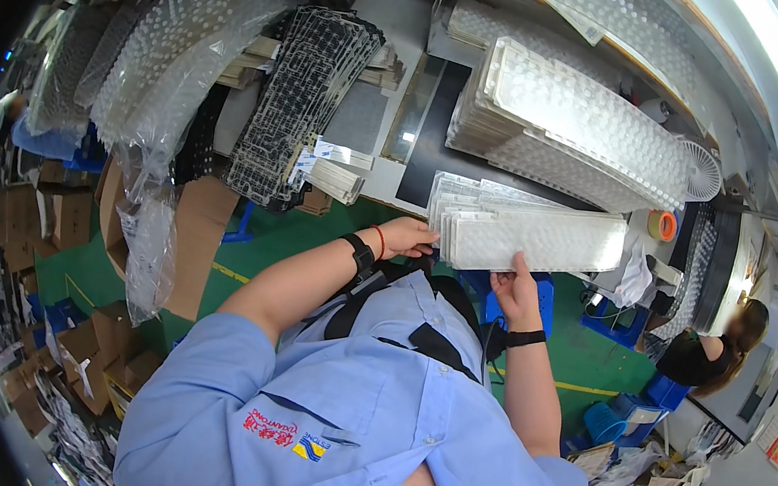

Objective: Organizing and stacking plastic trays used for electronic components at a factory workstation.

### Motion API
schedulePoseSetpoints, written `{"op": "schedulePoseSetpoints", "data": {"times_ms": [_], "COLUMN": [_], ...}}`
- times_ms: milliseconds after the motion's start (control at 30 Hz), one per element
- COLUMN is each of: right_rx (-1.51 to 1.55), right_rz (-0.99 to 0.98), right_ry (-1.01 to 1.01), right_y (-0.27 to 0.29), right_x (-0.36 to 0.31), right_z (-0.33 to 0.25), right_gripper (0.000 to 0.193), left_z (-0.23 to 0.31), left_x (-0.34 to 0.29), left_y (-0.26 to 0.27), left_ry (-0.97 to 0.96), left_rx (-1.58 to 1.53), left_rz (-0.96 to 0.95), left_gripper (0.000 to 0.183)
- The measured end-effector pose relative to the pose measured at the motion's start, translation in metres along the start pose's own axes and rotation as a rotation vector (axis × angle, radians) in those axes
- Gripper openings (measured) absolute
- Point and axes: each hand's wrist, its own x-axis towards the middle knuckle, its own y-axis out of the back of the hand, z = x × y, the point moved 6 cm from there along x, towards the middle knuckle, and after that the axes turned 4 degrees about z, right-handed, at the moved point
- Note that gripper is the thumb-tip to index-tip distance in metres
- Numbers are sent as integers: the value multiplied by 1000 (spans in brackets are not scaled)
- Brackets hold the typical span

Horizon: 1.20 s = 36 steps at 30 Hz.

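You have a fanned stack of translucent dimpled sheets (531, 236) held level in front of your chest, over the near edge of the counter (375, 159). Your left hand (406, 237) pinches the stack's left end, grip closed on the sheet edges; your right hand (516, 293) clamps the lower edge from beneath, thumb on top, so both grips are shut on the same bundle. By the look of it you are squaring or counting off sheets. The next move likely calls for sliding one edge free with the left fingertips while the right keeps the rest from slipping.

The sheets are thin, flexible, milky plastic, long rectangles covered in rows of small raised domes, slick enough to fan apart. On the counter beyond lie taller piles of the same dimpled sheets (579, 121), a dark perforated frame stack (304, 101), and bagged sheets (173, 61) at left.
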Motion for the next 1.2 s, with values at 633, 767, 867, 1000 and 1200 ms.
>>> {"op": "schedulePoseSetpoints", "data": {"times_ms": [633, 767, 867, 1000, 1200], "right_rx": [82, 20, 145, 114, -24], "right_rz": [-74, -50, -98, -129, -259], "right_ry": [44, -31, -66, -47, -108], "right_y": [-15, -39, -55, -59, -80], "right_x": [-5, -3, -3, -3, -2], "right_z": [-1, 26, 35, 38, 68], "right_gripper": [39, 39, 42, 44, 52], "left_z": [22, 39, 56, 73, 72], "left_x": [-24, -32, -42, -51, -43], "left_y": [-17, -28, -30, -5, -9], "left_ry": [86, 26, -53, -372, -480], "left_rx": [-306, -141, -260, -224, 21], "left_rz": [-133, -56, 71, 328, 467], "left_gripper": [52, 62, 56, 60, 68]}}
